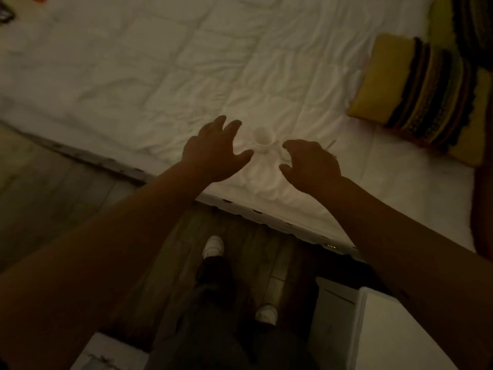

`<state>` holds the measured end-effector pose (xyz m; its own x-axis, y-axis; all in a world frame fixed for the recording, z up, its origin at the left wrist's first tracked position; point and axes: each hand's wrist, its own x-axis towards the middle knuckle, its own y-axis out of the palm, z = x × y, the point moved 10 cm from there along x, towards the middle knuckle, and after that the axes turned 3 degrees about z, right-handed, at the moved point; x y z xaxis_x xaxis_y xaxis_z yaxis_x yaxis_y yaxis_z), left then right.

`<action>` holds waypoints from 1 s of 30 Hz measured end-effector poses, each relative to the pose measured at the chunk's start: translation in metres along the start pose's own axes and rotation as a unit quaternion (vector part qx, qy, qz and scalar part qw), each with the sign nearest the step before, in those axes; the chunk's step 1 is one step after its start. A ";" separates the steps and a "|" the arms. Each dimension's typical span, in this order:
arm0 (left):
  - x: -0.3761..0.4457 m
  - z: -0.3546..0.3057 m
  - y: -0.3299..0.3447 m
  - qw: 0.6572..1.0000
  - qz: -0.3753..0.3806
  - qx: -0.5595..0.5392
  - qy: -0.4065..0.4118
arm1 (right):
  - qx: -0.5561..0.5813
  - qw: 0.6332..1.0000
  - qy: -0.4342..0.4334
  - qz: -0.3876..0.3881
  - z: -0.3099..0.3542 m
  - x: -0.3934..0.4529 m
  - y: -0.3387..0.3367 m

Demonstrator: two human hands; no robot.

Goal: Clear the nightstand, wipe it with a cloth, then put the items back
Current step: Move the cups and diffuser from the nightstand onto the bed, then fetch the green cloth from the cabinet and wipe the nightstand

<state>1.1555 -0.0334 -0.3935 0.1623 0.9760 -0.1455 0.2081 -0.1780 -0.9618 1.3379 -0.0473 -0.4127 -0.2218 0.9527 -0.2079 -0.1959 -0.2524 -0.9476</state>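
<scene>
A white lamp (262, 166) with a narrow open top lies on the white bed cover (133, 76) near the bed's edge. My left hand (213, 150) hovers just left of it, fingers spread and holding nothing. Just right of the lamp, my right hand (310, 164) has loosely curled fingers and seems to hold nothing. A thin pale stick-like thing (330, 144) lies on the cover behind my right hand. The white nightstand top (394, 335) shows at the lower right, under my right forearm.
A yellow pillow with dark stripes (416, 92) lies on the bed at the right. Below are the wooden floor (66, 204) and my white shoes (213, 245). A white box-like thing (106, 353) sits at the bottom left. The room is dim.
</scene>
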 end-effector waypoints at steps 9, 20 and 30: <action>-0.134 0.131 -0.105 0.991 -0.047 0.008 -0.127 | -0.025 0.984 -0.179 -0.009 0.211 -0.014 -0.049; -0.276 0.300 -0.170 0.959 -0.069 -0.009 -0.273 | -0.057 0.939 -0.336 0.036 0.453 -0.028 -0.027; -0.363 0.413 -0.216 0.923 -0.091 -0.034 -0.373 | -0.068 0.906 -0.412 0.066 0.616 -0.036 -0.016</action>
<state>0.6535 -0.2973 -0.2284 -0.5851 0.8011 -0.1265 0.2311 0.0152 -0.9728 0.7606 -0.1823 -0.2409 -0.8832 0.4524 -0.1234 -0.0088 -0.2790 -0.9603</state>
